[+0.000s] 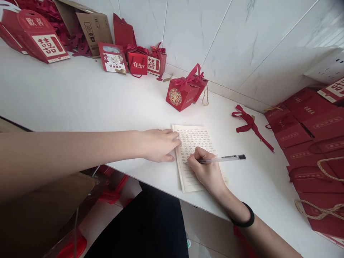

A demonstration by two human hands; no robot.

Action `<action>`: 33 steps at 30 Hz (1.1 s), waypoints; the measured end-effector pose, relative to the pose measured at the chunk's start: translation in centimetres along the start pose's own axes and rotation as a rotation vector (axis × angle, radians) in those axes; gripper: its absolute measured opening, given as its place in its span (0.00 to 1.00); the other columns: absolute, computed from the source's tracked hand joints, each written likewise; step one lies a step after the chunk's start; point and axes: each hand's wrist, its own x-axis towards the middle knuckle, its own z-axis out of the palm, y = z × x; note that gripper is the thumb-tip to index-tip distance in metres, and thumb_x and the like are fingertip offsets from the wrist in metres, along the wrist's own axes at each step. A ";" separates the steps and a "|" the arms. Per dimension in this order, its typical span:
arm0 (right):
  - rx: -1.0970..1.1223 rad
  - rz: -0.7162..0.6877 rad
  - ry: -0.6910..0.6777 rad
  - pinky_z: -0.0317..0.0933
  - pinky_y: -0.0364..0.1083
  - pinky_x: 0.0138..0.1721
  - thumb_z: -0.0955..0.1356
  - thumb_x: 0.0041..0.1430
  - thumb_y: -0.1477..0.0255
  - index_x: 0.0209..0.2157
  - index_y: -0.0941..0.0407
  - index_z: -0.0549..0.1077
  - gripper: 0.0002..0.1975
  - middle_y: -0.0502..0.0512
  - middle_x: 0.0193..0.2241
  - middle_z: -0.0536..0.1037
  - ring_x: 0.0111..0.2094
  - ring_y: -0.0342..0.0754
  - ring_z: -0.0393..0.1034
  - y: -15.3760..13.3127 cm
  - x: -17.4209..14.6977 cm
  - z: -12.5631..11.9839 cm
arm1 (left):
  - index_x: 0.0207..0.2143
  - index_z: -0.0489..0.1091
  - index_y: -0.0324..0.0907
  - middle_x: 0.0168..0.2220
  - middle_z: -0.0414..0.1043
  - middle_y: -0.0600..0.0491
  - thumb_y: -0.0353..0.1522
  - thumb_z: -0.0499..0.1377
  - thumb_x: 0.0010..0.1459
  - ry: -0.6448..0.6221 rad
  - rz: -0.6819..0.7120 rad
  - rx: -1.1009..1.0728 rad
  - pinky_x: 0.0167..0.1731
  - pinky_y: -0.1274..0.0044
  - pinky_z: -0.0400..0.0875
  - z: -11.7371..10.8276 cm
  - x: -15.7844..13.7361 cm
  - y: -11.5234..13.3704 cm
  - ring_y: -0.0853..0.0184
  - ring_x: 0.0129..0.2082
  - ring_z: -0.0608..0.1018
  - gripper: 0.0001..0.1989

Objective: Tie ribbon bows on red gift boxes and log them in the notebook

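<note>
A lined notebook (195, 181) lies open on the white table, its upper lines filled with rows of small handwriting and its lower lines blank. My right hand (208, 170) grips a pen (228, 158), clear-barrelled with a black end, and rests on the page. The pen's tip is near the left margin, below the written rows, partly hidden by my fingers. Flat on the table and the notebook's left edge lies my left hand (161, 145), fingers stretched out, holding nothing.
Red gift boxes (182, 95) tied with ribbon stand behind the notebook. More red boxes (137, 64) and a cardboard carton (95, 32) line the back left. A loose red ribbon (249, 123) lies to the right, beside stacked red boxes (309, 143) with rope handles.
</note>
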 end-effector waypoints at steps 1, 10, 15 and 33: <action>0.002 -0.001 0.002 0.42 0.41 0.19 0.60 0.47 0.71 0.18 0.54 0.47 0.13 0.45 0.16 0.49 0.19 0.41 0.43 0.0 0.0 0.0 | 0.56 0.60 0.39 0.61 0.54 0.42 0.42 0.51 0.58 -0.001 0.002 0.004 0.54 0.66 0.59 0.0 0.0 0.0 0.54 0.59 0.59 0.26; 0.052 0.030 0.016 0.44 0.41 0.20 0.60 0.49 0.71 0.19 0.55 0.48 0.13 0.45 0.16 0.51 0.20 0.41 0.45 -0.1 -0.1 -0.1 | 0.56 0.59 0.39 0.61 0.54 0.41 0.42 0.51 0.59 -0.006 0.006 0.013 0.55 0.66 0.59 0.0 0.0 0.1 0.54 0.59 0.60 0.25; 0.001 0.004 0.014 0.43 0.41 0.20 0.60 0.50 0.70 0.19 0.54 0.47 0.13 0.45 0.16 0.50 0.20 0.41 0.44 0.1 -0.1 0.1 | 0.56 0.59 0.38 0.61 0.53 0.41 0.42 0.50 0.59 -0.006 0.008 0.029 0.55 0.67 0.59 0.0 0.0 0.1 0.54 0.59 0.59 0.25; 0.490 -0.159 0.095 0.47 0.36 0.16 0.63 0.67 0.63 0.27 0.55 0.62 0.15 0.44 0.13 0.61 0.14 0.38 0.52 -1.9 0.0 -0.9 | 0.55 0.60 0.35 0.60 0.55 0.37 0.40 0.54 0.56 0.063 0.017 -0.033 0.52 0.63 0.62 0.4 -0.3 0.2 0.49 0.58 0.62 0.27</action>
